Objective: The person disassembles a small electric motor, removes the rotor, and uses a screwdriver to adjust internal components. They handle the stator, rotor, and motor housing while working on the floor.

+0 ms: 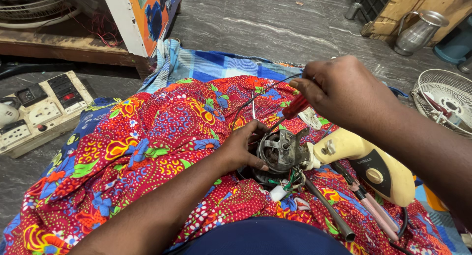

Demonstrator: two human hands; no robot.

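Observation:
My left hand [244,148] cups the left side of a round metal fan motor [278,152] that rests in my lap on a red flowered cloth [147,147]. My right hand [339,90] is closed around a red-handled screwdriver [294,107], its shaft pointing down-left toward the motor's top. A thin black wire [265,90] arcs from the right hand over the cloth. A cream plastic fan neck housing [368,164] is joined to the motor's right side. Coloured wires and a white connector [281,190] hang below the motor.
A metal tube [328,211] and pink-handled tools [376,211] lie on the cloth at lower right. A switchboard with sockets [42,112] sits on the floor at left. A white fan guard [445,100] and a steel jug [418,33] stand at right.

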